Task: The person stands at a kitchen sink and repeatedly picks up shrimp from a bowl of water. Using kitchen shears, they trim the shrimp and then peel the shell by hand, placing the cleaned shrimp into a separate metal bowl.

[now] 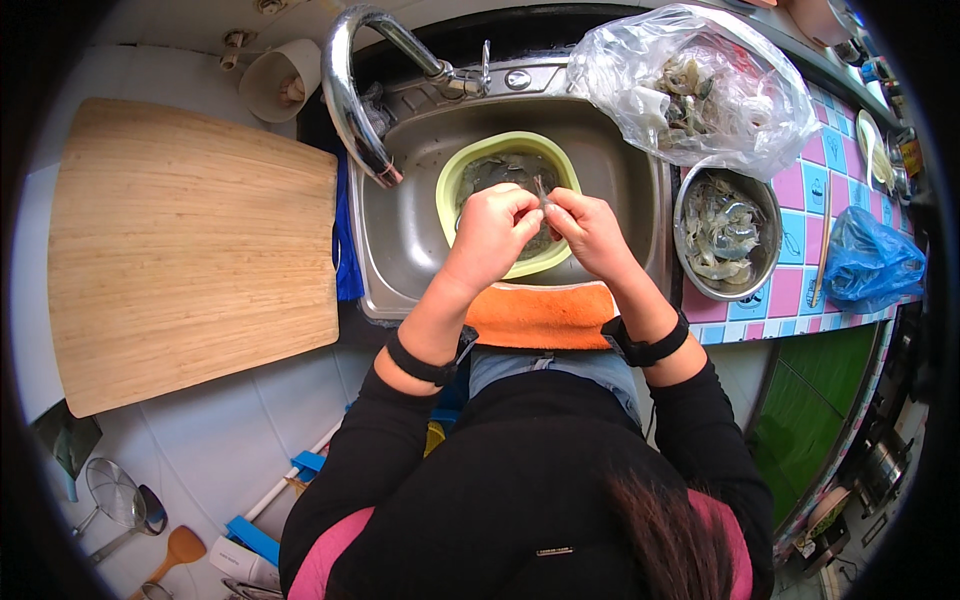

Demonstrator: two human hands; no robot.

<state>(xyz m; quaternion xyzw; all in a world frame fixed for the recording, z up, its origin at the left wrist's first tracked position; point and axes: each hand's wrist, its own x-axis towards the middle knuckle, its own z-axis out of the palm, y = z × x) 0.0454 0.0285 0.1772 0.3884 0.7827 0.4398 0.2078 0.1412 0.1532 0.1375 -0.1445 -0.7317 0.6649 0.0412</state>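
My left hand and my right hand meet over a yellow-green basin in the steel sink. Between their pinched fingertips is a small grey shrimp, mostly covered by the fingers. Both hands grip it. More greyish shrimp lie in the basin, partly hidden behind my hands. Right of the sink stands a round metal bowl filled with grey shrimp. Behind it rests a clear plastic bag with shrimp or shells inside.
A chrome faucet arches over the sink's left side. Further left is a large wooden board. An orange towel lies over the front edge. On the checked tablecloth at right are a blue plastic bag and a chopstick.
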